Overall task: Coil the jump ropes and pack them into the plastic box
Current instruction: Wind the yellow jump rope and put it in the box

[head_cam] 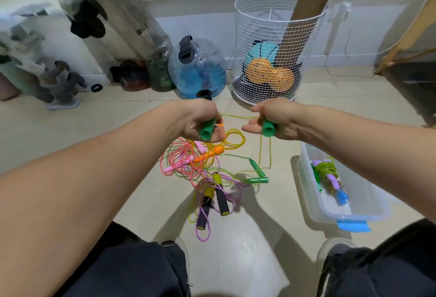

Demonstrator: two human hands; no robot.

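Far left, plastic-wrapped goods [132,13] lean against the wall, with a clear blue water jug [198,67] beside them on the floor [70,126]. The left hand [200,119] is curled round a green handle [207,129], with a bit of orange cord showing at its fingers. Below it lies a tangle of jump ropes [200,167]: pink and orange ones on the left, a purple one with black foam handles [221,200] nearer the person's knees, and two loose green handles [257,174] to the right. A thin yellow-green cord [238,116] runs across between the hands. Behind stands a white wire basket [278,44] holding balls. The right hand [273,119] grips a second green handle [268,129] with its fingers wrapped round it. Far right, the plastic box [368,202] sits on the floor, with coiled ropes [329,174] already lying inside
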